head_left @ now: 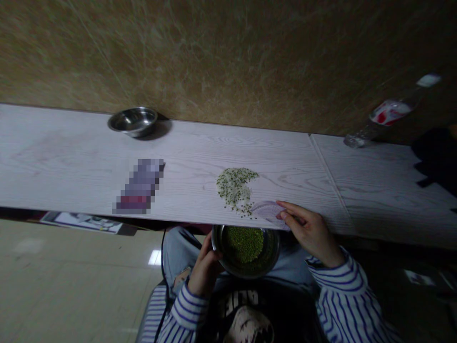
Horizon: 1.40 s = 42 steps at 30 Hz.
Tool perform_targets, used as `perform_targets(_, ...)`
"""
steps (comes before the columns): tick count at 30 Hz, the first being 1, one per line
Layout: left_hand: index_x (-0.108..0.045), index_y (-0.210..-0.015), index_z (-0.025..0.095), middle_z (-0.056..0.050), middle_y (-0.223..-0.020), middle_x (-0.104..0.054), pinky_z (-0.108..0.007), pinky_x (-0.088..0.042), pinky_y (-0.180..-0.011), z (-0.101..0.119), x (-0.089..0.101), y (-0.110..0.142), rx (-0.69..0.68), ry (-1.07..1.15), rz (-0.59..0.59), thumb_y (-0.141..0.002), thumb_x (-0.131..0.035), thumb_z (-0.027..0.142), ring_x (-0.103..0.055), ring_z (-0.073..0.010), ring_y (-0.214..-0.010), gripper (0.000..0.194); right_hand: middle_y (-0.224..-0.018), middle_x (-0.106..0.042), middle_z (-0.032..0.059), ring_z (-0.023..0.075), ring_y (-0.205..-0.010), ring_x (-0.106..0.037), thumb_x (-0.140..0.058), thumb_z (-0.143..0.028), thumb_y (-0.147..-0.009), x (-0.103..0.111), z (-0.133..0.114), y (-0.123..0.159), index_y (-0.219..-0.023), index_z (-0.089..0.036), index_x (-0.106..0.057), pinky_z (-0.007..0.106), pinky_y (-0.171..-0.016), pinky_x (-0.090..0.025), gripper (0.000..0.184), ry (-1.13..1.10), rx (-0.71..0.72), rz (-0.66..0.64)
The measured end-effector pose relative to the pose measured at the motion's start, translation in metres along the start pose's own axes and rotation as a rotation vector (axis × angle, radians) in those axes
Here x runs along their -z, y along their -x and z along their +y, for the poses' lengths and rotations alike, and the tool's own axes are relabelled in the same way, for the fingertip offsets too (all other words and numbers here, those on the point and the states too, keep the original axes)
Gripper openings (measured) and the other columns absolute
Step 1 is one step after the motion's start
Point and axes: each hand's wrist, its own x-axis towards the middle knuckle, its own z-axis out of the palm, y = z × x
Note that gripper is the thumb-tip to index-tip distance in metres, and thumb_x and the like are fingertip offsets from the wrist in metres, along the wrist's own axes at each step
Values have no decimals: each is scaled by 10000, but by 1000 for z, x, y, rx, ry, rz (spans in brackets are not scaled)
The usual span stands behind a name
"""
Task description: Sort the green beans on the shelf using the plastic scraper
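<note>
"On my feed a brown, marbled wall [214, 62] backs a long, pale wood-grain table [193, 166]. Where are the hands?"

"From my remote seat I count 2. The left hand [206, 267] grips the side of a round, shiny steel bowl [270, 250], thumb at the rim, below the table's near edge. Small, round green beans [246, 244] lie inside, to the right of those fingers."

"And the right?"

"The right hand [312, 228] pinches a translucent, pale-purple plastic disc [264, 212] between thumb and fingers, low at the table. Just past the disc, left of that hand, lies a loose, mixed pile of green and white grains [233, 186]."

"Anything else about?"

"A shallow, silvery metal bowl [134, 119], well beyond the left hand and to its left; a flat, pixelated rectangular object [141, 186], nearer that hand; a clear plastic bottle with a red-and-white label [391, 112], beyond the right hand, off to its right."

"What worries you?"

"The edge, mostly. I cannot tell whether the steel rim meets the table; if there's a gap, grains pushed over it could drop onto the pale blue jeans [178, 247]. Too hard a shove with the disc could scatter the pile."

"And the bowl?"

"I see only 1 hand on it. A slack grip or turned wrist could tip the beans out."
</note>
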Motion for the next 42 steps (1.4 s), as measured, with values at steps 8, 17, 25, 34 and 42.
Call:
perform_targets(8,-613,-1315,290,-56,-1184,-668,-384,-518,-791,-3,4,-3,19,4,28,-649,-708,224,-610,-272,-977,676,-974,-810,100,225,-845,-778,-571,-320,-900,9,7,7,-1160,-177,-756,363,-832,-628,350,10,-38,8)
perform_targets(17,-606,-1327,297,-58,-1213,-666,-375,-527,-782,-1,4,-2,36,-10,16,-656,-689,218,-602,-272,-999,681,-918,-813,94,239,-854,-780,-576,-325,-890,11,0,11,-1116,-189,-774,383,-862,-621,330,29,0,-13)
perform_targets(25,-597,-1341,303,-64,-1271,-653,-371,-535,-782,-4,8,-5,36,-6,5,-651,-716,231,-593,-291,-1064,703,-993,-810,91,241,-943,-770,-560,-315,-914,6,3,7,-1150,-193,-766,390,-920,-604,335,58,18,-43)
perform_targets(34,-588,-1343,290,-71,-1276,-637,-367,-535,-752,-2,8,-5,36,-18,49,-630,-701,231,-588,-301,-1059,724,-1040,-802,105,230,-900,-774,-574,-321,-907,4,5,-1,-1162,-164,-756,370,-881,-619,350,16,5,-7)
perform_targets(42,-571,-1359,298,-75,-1280,-629,-349,-540,-682,-1,8,-4,35,-41,41,-644,-702,244,-604,-289,-1006,729,-999,-807,103,227,-902,-772,-570,-302,-908,1,0,-5,-1159,-164,-757,379,-893,-616,342,11,37,-55)
